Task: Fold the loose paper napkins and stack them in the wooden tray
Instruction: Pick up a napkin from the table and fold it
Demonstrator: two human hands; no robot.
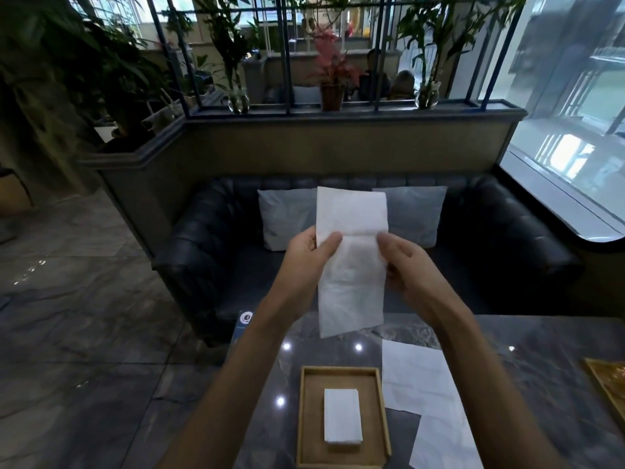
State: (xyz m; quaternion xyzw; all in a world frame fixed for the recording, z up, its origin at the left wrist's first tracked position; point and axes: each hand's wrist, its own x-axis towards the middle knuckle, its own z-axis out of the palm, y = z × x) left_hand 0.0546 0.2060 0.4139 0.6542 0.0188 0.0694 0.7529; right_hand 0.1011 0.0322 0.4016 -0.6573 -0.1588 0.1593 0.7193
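Napkin point(351, 262) is hanging mid-air over the table point(541, 336), left hand point(309, 257) and right hand point(404, 265) pinching its side edges. Advice: align corners before creasing. Folded stack point(342, 416) is sitting in tray point(306, 418).

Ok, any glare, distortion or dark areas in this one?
Head view: wide-angle bending curves the window and planter ledge; small ceiling-light glare spots dot the glossy table; the sofa is underexposed; the napkin in both hands, left hand, right hand, stays sharp.
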